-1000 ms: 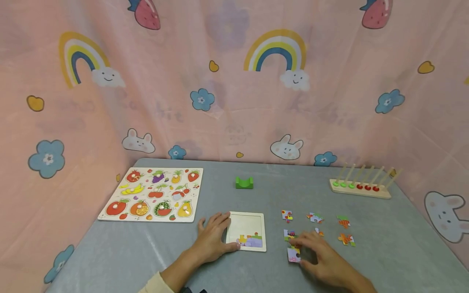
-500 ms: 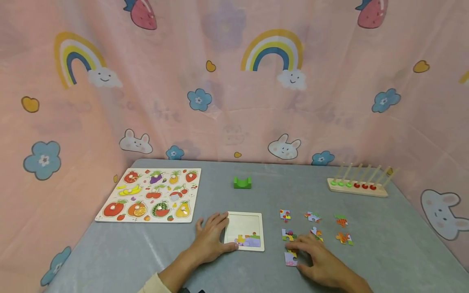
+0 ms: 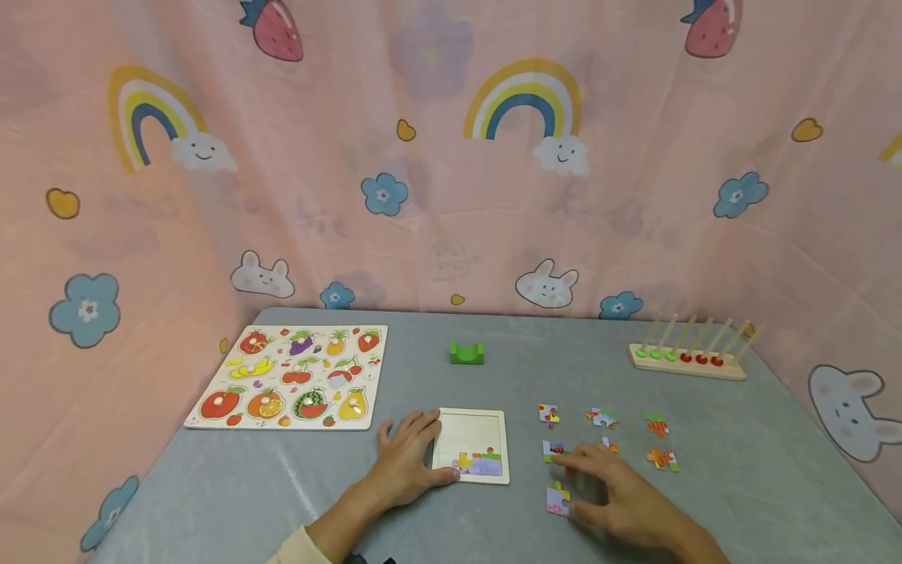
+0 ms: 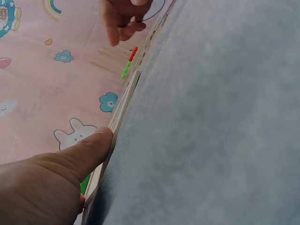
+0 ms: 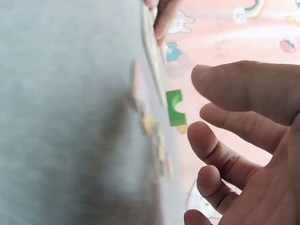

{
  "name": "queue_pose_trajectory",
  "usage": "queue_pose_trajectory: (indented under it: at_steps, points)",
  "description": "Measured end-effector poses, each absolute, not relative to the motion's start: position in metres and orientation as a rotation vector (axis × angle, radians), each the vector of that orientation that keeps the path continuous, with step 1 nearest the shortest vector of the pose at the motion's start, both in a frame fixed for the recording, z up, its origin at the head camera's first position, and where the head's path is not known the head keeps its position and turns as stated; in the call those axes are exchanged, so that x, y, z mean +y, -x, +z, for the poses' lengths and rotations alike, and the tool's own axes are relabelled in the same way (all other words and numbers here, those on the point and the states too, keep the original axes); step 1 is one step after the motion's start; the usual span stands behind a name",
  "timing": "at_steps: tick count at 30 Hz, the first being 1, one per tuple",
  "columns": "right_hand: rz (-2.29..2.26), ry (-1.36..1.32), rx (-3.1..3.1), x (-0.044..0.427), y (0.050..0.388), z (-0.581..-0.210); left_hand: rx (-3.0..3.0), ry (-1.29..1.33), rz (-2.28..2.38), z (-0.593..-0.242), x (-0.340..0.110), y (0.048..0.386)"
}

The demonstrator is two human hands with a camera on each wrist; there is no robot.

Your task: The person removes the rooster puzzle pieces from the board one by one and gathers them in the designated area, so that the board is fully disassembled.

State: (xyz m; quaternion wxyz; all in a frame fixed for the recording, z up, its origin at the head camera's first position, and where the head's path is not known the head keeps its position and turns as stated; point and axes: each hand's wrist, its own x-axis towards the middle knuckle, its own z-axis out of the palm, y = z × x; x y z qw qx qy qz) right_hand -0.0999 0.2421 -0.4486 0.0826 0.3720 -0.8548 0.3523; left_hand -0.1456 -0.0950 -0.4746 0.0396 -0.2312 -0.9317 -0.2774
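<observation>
My left hand [image 3: 405, 468] holds the square wooden puzzle tray [image 3: 506, 439] at its left side, thumb on the near edge and fingers by the far left corner. Several joined pieces [image 3: 485, 464] lie in the tray's near right part. On the right, my right hand [image 3: 623, 497] hovers over loose jigsaw pieces with its fingers apart. In the right wrist view the right fingers [image 5: 225, 161] are bent loosely and hold nothing. Nearest to its thumb lies a lilac and yellow piece [image 3: 557, 502]. Its fingertips partly cover a piece with green and lilac [image 3: 550, 451].
More loose pieces lie beyond the right hand, among them an orange one [image 3: 661, 458]. A fruit knob board [image 3: 282, 423] lies at the left. Towards the back are a green arch block [image 3: 467, 356] and a peg stand with beads [image 3: 729, 370]. A printed curtain [image 3: 451, 219] hangs behind.
My right hand dipped to the lilac and yellow piece, which slid slightly towards me, then rose off it. More of that piece shows now. The left hand stays on the tray.
</observation>
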Motion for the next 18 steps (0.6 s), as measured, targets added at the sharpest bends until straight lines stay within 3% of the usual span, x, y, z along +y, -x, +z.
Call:
queue_pose_trajectory:
  at_steps: [18]
  points:
    - [1.023, -1.069, -2.515, 0.194, 0.105, -0.389, -2.852, 0.706, -0.837, -0.475, -0.095, 0.146]
